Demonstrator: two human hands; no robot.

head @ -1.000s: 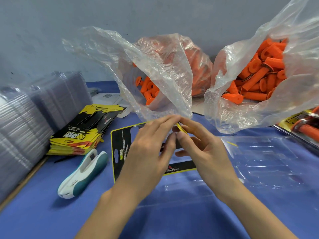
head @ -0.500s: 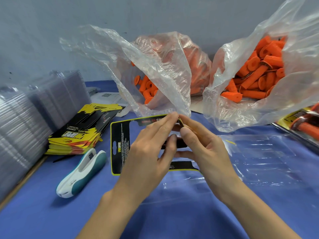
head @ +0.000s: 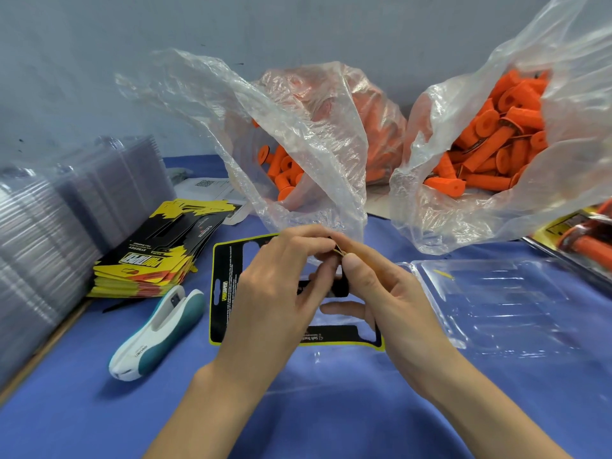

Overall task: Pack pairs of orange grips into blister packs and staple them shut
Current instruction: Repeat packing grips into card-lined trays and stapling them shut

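Yellow-and-black cards (head: pixel 155 256) stacked beside the left hand (head: pixel 275 293) read "SYNERGY"; it and the right hand (head: pixel 390 293) together pinch one small yellowish strip (head: pixel 339 250).

Single head-worn camera looks forward and down, close over the blue table (head: pixel 331 409).

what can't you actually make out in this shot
All in the head view:
1. Small yellow piece: mostly covered by the fingertips pinching it; its nature is unclear.
2. Black-and-yellow card: print too small to read.
3. Packed blister: cut off by the right edge.
4. Rear bag: crumpled film blurs its orange contents.
5. Clear tray stacks: blurred at the left, uncountable.
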